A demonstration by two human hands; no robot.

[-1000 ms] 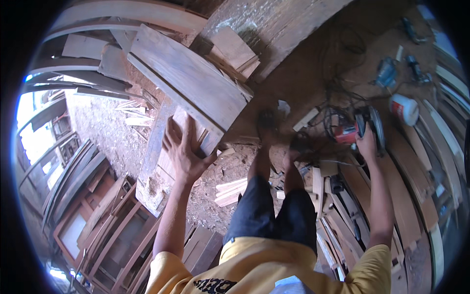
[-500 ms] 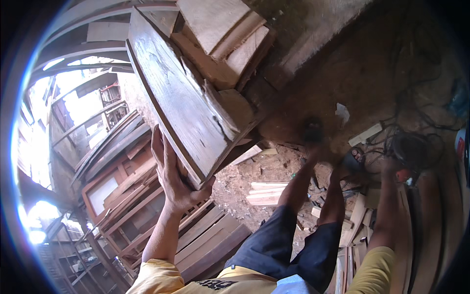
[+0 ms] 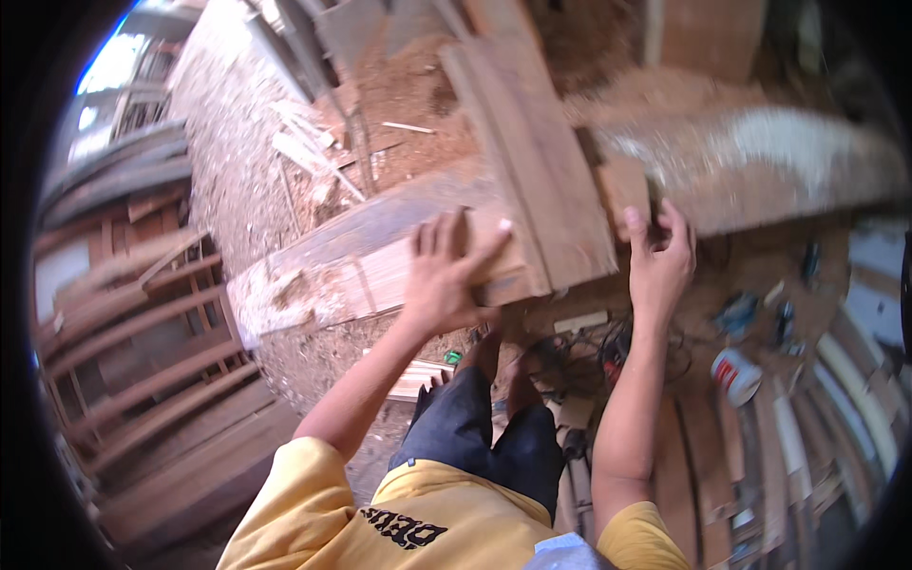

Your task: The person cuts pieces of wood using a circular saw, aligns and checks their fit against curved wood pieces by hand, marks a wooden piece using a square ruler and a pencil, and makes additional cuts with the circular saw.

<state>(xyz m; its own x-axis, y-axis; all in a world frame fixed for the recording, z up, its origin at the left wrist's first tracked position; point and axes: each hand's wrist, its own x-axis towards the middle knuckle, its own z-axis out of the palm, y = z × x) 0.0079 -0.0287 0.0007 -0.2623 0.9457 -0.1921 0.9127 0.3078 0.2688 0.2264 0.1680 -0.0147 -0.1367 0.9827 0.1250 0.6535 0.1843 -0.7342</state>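
Note:
A brown wooden board point(image 3: 551, 161) lies crosswise over a thick, dust-covered bench plank point(image 3: 807, 176), its near end toward me. My left hand point(image 3: 445, 271) is just left of that end, with fingers spread over a pale plank point(image 3: 370, 280) lying along the bench; whether it touches is unclear. To the right of the board sits a small wood block point(image 3: 624, 185). My right hand point(image 3: 662, 261) is at the near edge of this block, thumb and fingers apart and slightly bent, with nothing visibly held.
Stacked timber and frames point(image 3: 142, 332) fill the left side. Sawdust and offcuts point(image 3: 309, 142) lie beyond the bench. Below it at right are tangled cables point(image 3: 560, 356), a white and red container point(image 3: 736, 376) and rows of long boards point(image 3: 693, 456).
My left hand has let go of the raised board's edge. My right hand has come up from low at the right to the bench. The view has swung toward the bench.

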